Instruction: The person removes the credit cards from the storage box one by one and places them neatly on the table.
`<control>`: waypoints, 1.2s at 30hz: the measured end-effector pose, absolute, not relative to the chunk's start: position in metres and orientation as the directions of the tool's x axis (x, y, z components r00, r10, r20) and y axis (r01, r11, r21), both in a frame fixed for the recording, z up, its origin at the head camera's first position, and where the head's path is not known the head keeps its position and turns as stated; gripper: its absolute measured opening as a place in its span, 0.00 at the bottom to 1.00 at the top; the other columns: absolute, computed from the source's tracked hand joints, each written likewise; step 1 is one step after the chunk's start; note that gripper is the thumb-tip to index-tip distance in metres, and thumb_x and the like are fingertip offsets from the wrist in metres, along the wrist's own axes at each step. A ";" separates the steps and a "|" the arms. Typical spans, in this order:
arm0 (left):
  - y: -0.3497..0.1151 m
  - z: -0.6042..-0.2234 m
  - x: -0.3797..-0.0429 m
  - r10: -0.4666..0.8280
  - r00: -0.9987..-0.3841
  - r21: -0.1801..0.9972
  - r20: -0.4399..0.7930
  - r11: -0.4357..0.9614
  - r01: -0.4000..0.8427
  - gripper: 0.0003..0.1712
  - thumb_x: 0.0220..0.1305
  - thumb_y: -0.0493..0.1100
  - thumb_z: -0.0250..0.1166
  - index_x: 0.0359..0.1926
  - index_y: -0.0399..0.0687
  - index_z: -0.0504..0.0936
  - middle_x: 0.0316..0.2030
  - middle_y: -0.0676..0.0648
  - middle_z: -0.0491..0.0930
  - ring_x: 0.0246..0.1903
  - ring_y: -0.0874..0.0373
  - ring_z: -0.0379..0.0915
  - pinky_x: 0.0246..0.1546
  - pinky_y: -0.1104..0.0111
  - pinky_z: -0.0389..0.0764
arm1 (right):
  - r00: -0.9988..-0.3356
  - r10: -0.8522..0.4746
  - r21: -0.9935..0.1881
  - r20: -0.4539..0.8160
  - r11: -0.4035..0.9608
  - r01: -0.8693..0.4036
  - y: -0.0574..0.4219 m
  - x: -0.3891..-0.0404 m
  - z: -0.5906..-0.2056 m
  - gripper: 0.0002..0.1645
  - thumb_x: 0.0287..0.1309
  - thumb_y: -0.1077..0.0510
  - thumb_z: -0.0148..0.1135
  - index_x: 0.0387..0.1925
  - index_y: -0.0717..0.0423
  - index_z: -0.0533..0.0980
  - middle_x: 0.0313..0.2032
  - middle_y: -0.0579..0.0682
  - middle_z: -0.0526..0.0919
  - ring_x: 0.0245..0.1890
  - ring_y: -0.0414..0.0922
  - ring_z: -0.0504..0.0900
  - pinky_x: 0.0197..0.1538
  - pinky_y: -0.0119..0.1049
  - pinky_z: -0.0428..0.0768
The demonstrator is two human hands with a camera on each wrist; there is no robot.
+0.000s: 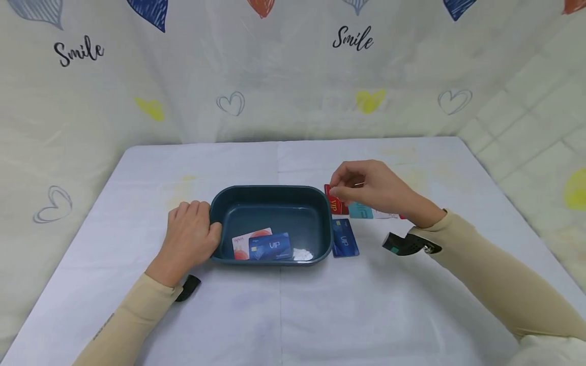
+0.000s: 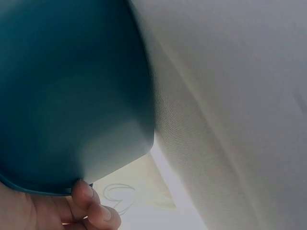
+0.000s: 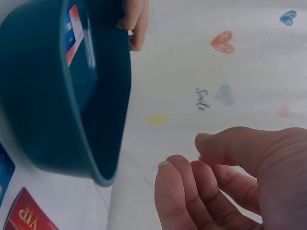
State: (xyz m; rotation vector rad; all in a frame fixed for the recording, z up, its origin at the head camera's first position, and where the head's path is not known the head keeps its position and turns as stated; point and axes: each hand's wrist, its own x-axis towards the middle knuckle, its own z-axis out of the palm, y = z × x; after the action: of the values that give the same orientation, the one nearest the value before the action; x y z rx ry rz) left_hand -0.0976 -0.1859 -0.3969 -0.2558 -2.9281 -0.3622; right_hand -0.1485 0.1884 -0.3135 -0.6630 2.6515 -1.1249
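My left hand (image 1: 189, 234) grips the left rim of a dark teal plastic basin (image 1: 271, 263), with fingertips curled over the edge in the left wrist view. Inside the basin, a blue VIP card (image 1: 274, 246) overlaps a white and red card (image 1: 241, 247). My right hand (image 1: 373, 185) hovers right of the basin, above a row of cards, its fingers loosely bent. In the right wrist view, nothing shows between thumb and fingers. Under it lie a red VIP card (image 1: 338, 206) and a light teal card (image 1: 360, 211), partly covered by the hand.
Another blue VIP card (image 1: 345, 238) lies against the basin's right side. A pale card (image 1: 386, 215) with a red edge shows beneath the right wrist. The table has a white cloth (image 1: 256, 315); a printed curtain (image 1: 293, 71) hangs behind it.
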 end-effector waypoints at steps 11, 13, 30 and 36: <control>-0.186 -0.397 -0.098 0.141 -0.973 0.217 0.184 0.959 0.180 0.11 0.60 0.45 0.49 0.32 0.39 0.68 0.27 0.43 0.67 0.37 0.46 0.61 0.48 0.50 0.63 | -0.831 -0.554 -0.720 0.053 0.555 -0.416 0.156 -0.156 -0.306 0.07 0.57 0.49 0.66 0.37 0.44 0.79 0.29 0.45 0.84 0.28 0.45 0.83 0.37 0.34 0.82; -0.186 -0.397 -0.098 0.141 -0.973 0.217 0.183 0.959 0.180 0.12 0.60 0.45 0.49 0.32 0.39 0.69 0.27 0.43 0.67 0.38 0.46 0.62 0.48 0.50 0.63 | -0.823 -0.566 -0.719 0.056 0.549 -0.426 0.151 -0.157 -0.305 0.07 0.57 0.50 0.66 0.37 0.43 0.79 0.29 0.44 0.84 0.28 0.47 0.83 0.37 0.34 0.82; -0.190 -0.400 -0.100 0.142 -0.969 0.212 0.200 0.960 0.184 0.11 0.59 0.45 0.47 0.30 0.41 0.68 0.26 0.44 0.66 0.36 0.47 0.61 0.47 0.52 0.62 | -0.717 -0.691 -0.743 0.094 0.431 -0.512 0.106 -0.171 -0.313 0.06 0.57 0.51 0.67 0.36 0.44 0.79 0.27 0.44 0.82 0.25 0.48 0.82 0.31 0.35 0.81; -0.189 -0.398 -0.101 0.140 -0.972 0.206 0.189 0.962 0.179 0.11 0.60 0.45 0.48 0.31 0.41 0.68 0.27 0.44 0.66 0.37 0.47 0.61 0.48 0.51 0.62 | -0.691 -0.717 -0.739 0.094 0.414 -0.531 0.091 -0.174 -0.319 0.05 0.57 0.52 0.66 0.35 0.44 0.79 0.26 0.43 0.82 0.24 0.44 0.80 0.32 0.34 0.81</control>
State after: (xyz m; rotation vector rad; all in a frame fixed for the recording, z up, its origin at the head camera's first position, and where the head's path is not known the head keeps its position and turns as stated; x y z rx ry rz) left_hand -0.1006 -0.1889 -0.3983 -0.2413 -2.9394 -0.3325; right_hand -0.1736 0.0907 -0.3191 -1.0958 2.4335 -1.1408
